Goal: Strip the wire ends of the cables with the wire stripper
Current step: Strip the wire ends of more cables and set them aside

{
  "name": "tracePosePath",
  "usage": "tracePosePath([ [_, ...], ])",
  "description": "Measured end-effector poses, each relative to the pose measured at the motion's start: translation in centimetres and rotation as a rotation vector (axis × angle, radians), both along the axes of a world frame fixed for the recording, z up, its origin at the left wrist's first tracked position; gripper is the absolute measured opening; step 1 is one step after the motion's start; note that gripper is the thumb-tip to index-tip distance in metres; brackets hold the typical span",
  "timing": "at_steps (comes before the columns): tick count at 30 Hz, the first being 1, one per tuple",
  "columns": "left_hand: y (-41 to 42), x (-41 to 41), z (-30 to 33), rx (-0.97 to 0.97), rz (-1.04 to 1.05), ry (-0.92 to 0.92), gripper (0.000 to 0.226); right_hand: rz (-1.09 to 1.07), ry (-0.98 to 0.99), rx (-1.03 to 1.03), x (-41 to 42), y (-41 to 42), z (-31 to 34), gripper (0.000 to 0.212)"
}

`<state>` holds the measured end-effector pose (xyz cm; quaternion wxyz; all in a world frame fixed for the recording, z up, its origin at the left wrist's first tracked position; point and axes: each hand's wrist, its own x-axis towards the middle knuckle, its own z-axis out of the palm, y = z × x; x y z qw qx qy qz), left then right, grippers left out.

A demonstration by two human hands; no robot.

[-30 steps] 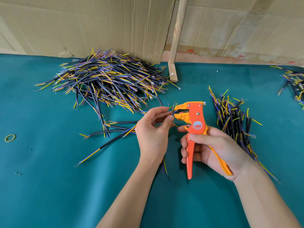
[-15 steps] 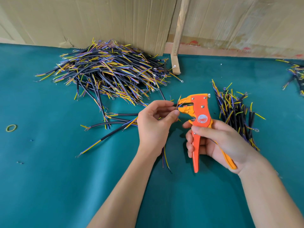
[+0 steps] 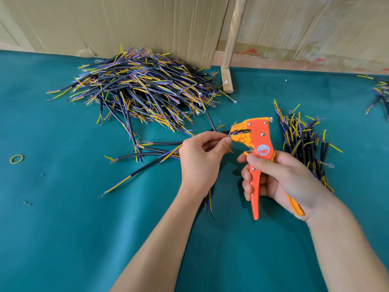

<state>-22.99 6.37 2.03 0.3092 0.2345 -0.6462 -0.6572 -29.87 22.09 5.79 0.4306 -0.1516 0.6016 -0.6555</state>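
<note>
Orange wire stripper (image 3: 257, 144) sits in our right hand (image 3: 280, 178), fingers curled round both handles, head pointing to 10 o'clock. Our left hand (image 3: 202, 159) pinches a cable (image 3: 210, 204) between thumb and fingertips; its fine wire ends reach into the stripper's mouth, its tail hangs below the wrist. We cannot tell whether the handles are squeezed.

Big cable heap (image 3: 145, 89) lies at 11 o'clock on the green cloth (image 3: 63, 228), a few loose cables (image 3: 147, 157) at 9 o'clock beside the left hand. Smaller bundle (image 3: 303, 142) lies at 2 o'clock, just beyond the right hand.

We judge this one cable among many, with the bulk left. Which heap is finished we cannot tell.
</note>
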Motion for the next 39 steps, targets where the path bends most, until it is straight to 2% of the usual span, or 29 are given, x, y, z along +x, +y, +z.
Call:
tracePosePath([
  [13, 0.09, -0.14, 0.17, -0.026, 0.02, 0.027, 0.008, -0.005, 0.007, 0.002, 0.05, -0.07, -0.08, 0.043],
  [39, 0.09, -0.04, 0.6, 0.047, 0.028, 0.058, 0.016, 0.012, -0.005, 0.013, 0.12, -0.09, -0.07, 0.033],
])
